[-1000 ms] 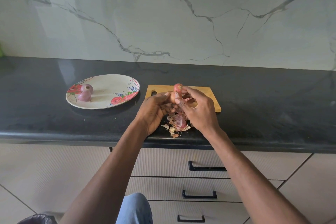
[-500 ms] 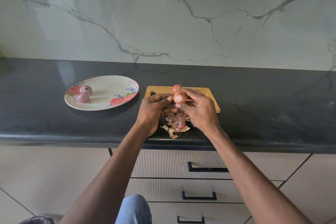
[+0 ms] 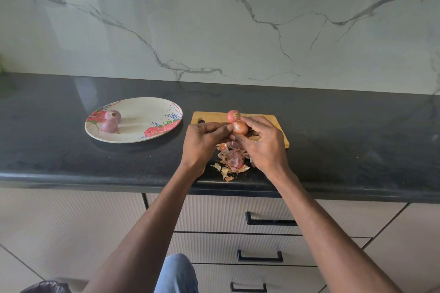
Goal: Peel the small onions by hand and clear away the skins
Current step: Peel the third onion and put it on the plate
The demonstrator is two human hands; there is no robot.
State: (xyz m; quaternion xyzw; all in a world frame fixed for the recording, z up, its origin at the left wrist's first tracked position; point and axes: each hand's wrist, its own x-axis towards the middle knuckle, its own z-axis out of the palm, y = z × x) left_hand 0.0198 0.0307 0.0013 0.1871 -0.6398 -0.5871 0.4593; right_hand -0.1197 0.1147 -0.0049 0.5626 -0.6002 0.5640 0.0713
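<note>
While the right hand (image 3: 263, 147) curls around 1 small onion (image 3: 240, 127) above the cutting board (image 3: 273, 123), the left hand (image 3: 202, 143) pinches its side. Skins (image 3: 232, 160) lie below on the counter (image 3: 357, 140). 2 peeled onions (image 3: 111, 121) sit on the plate (image 3: 140, 135).

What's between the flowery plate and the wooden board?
Nothing: in the head view only bare black counter lies between plate and board.

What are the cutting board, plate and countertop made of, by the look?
Cutting board: wood or bamboo, matte; even tan colour, grain too fine to tell. Plate: glazed ceramic or melamine, can't tell which; glossy white with printed roses. Countertop: polished dark stone, likely granite; fine speckle and mirror-like reflections.
</note>
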